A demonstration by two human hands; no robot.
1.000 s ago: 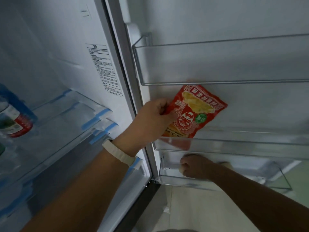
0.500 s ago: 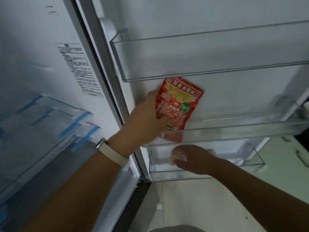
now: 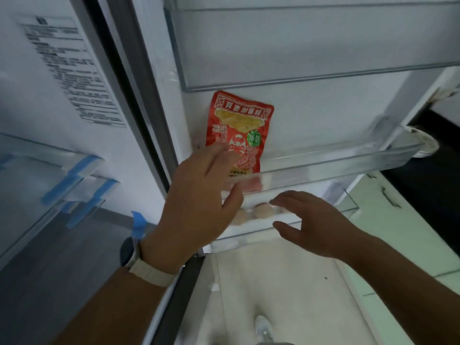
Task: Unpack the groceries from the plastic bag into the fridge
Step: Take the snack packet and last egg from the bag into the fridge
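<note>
the red snack packet (image 3: 239,135) now stands upright in the middle door bin (image 3: 336,168), its lower end behind the bin's clear front wall and its back against the door liner. a second ago the left hand gripped it by its left edge above that bin. now the left hand (image 3: 196,202) has let go, fingers spread and loose, the fingertips overlapping the packet's lower left corner — whether they touch it i cannot tell through the blur.

just under the middle bin, in the bottom door bin (image 3: 249,239), pale eggs (image 3: 261,210) lie in a row. the right hand (image 3: 313,227) was curled round something pale down there half a second ago. it is now out of that bin, fingers straight and apart, holding nothing.

above the middle bin hangs an upper door bin (image 3: 298,78). left of it, past the door seal, are the inner shelves (image 3: 49,170) with blue tape.

so both items look stowed — the next step is likely a return to the plastic bag, which is out of view.
</note>
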